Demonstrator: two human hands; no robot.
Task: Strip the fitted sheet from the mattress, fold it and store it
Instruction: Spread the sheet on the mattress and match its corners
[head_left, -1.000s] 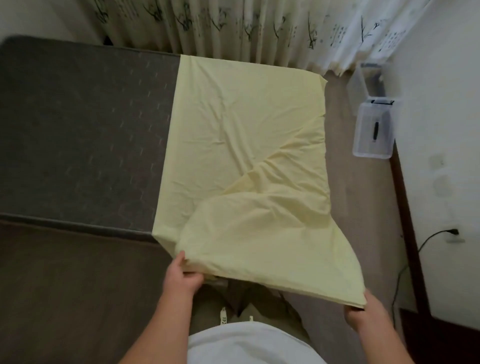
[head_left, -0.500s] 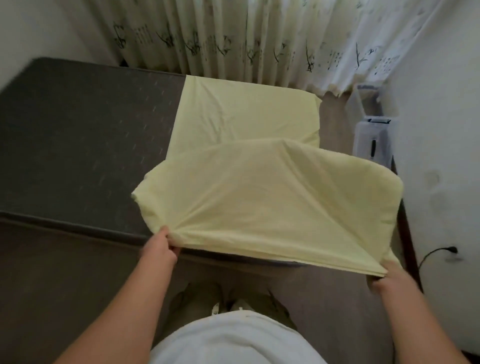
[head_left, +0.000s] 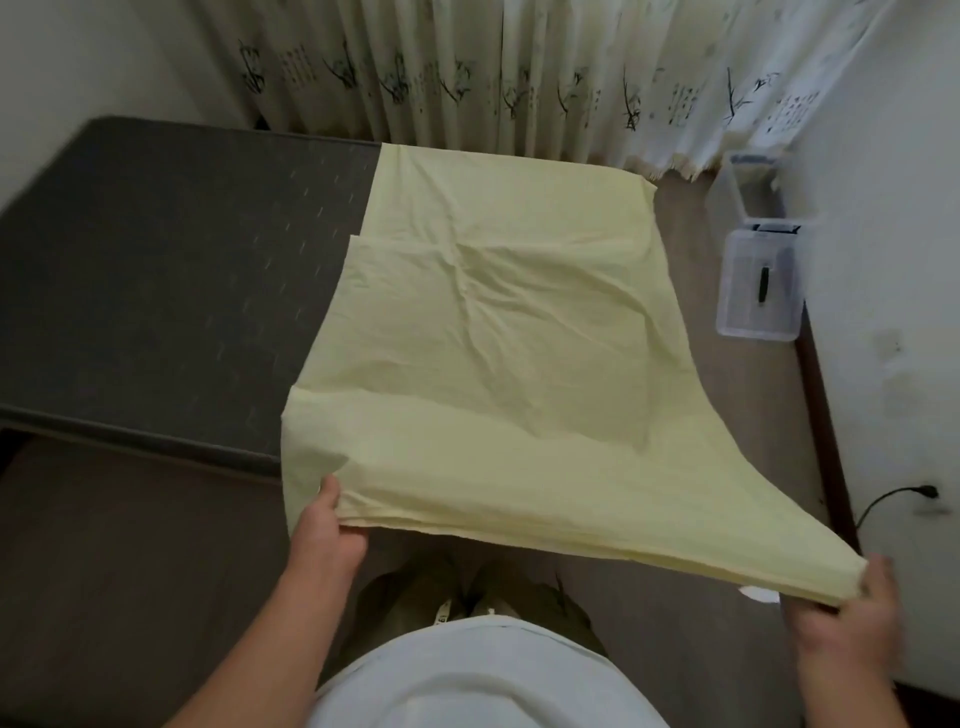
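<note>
Gripping the near edge of the yellow sheet (head_left: 498, 364), the left hand (head_left: 324, 535) is pinching it with its thumb on top; the blurred right hand (head_left: 844, 618) is curling around the other corner, the rest lying folded on the mattress (head_left: 156, 286).

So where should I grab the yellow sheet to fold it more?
Take the yellow sheet by its two near corners, coming from this side of the mattress. The layered edge is off the mattress there, so a hand can close round it, as the left hand and right hand do. The far end lies flat, probably harder to pinch.
</note>
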